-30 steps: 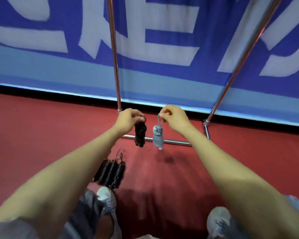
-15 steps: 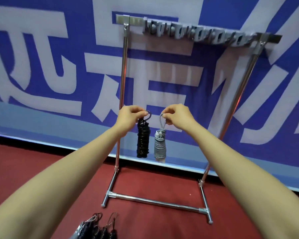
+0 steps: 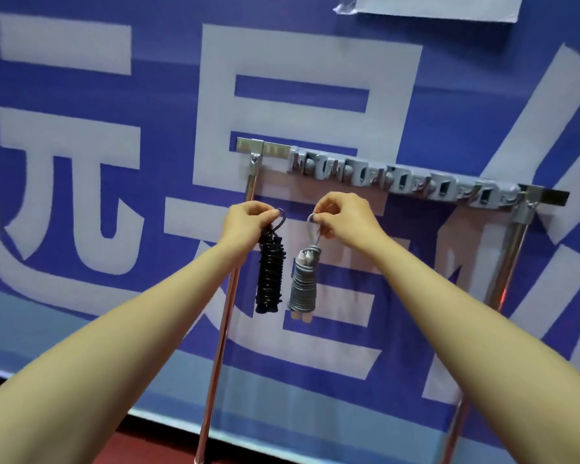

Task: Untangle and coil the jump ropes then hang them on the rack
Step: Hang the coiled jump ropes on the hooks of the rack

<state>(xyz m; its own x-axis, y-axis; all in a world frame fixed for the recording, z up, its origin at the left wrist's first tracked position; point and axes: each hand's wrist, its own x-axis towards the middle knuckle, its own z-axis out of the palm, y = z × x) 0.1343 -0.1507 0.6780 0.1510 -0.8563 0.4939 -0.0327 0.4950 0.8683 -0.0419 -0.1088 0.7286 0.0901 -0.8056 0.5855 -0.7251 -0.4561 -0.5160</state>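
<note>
The left hand (image 3: 248,220) pinches the loop of a black coiled jump rope (image 3: 269,272); the right hand (image 3: 344,216) pinches the loop of a grey coiled jump rope (image 3: 304,283). Both bundles hang below the chrome metal rack's (image 3: 375,177) hook bar, seemingly clear of it.

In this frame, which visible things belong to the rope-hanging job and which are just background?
Job: black coiled rope, pinched by left hand; grey coiled rope, pinched by right hand; rack with hooks.
Background: blue lettered banner; red floor.
</note>
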